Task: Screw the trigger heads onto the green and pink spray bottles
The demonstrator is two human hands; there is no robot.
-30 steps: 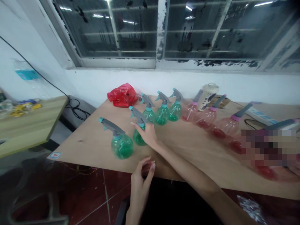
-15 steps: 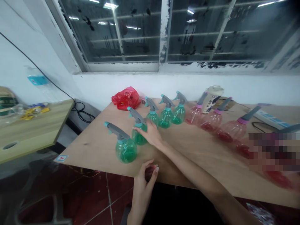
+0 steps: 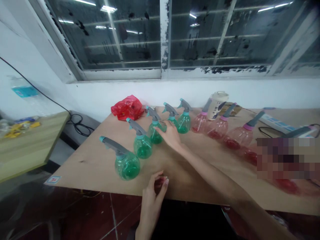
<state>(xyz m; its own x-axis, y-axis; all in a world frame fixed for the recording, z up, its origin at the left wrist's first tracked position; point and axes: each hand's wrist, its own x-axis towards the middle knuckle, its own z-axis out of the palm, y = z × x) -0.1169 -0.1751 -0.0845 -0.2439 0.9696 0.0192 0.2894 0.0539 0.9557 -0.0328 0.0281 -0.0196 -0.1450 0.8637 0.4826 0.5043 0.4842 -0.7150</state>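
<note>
Right hand moved to green bottle, bag beyond

Wooden table; green, apparently red spray bottles on it.

The right hand hid the lower body of the green bottle beyond it; its fingertips' contact was unclear. Rightward, pixelation covered parts of the blurred red-filled bottles, and the edge cut off the table. The left hand concealed most of its palm
</note>
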